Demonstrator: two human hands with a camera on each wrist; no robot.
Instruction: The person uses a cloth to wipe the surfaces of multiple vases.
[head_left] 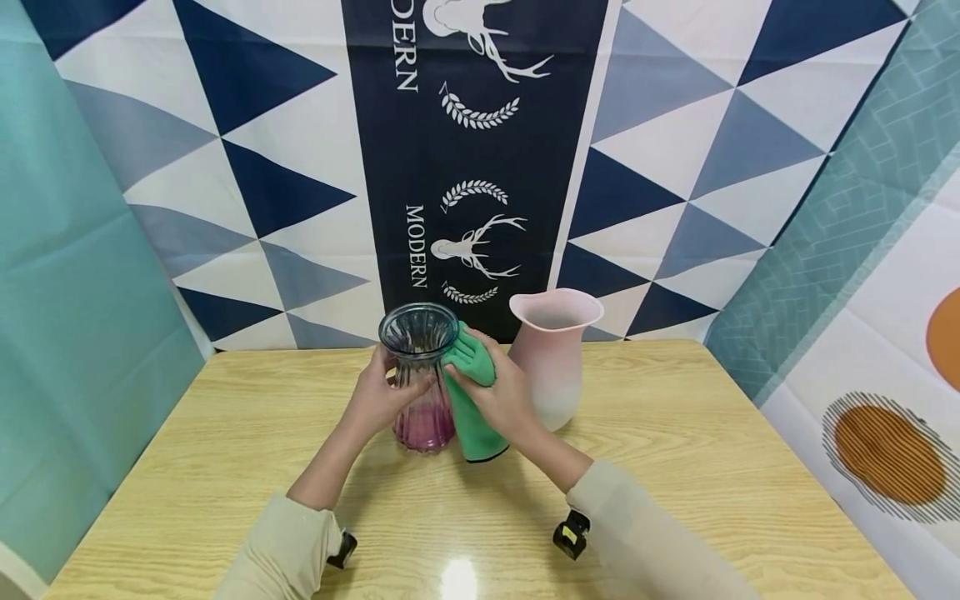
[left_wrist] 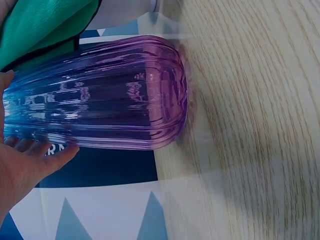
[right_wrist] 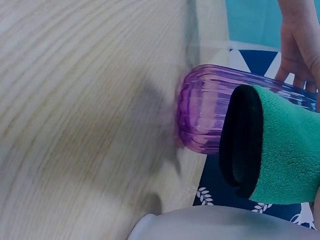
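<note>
A ribbed glass vase (head_left: 424,421), blue at the rim and purple-pink at the base, stands upright on the wooden table. My left hand (head_left: 384,392) grips it around the upper body from the left, thumb across the front. In the left wrist view, the fingers lie along the side of the glass vase (left_wrist: 115,95). My right hand (head_left: 501,387) holds a green cloth (head_left: 474,417) with a black edge against the vase's right side, just below the rim. The lower part of the cloth (right_wrist: 287,150) hangs down in a loose fold beside the vase.
A pink-and-white pitcher-like vase (head_left: 551,367) with a wavy rim stands just right of the right hand, partly behind it. The light wood table (head_left: 660,467) ends at a patterned backdrop (head_left: 300,167). Black wrist cameras (head_left: 572,534) sit under the sleeves.
</note>
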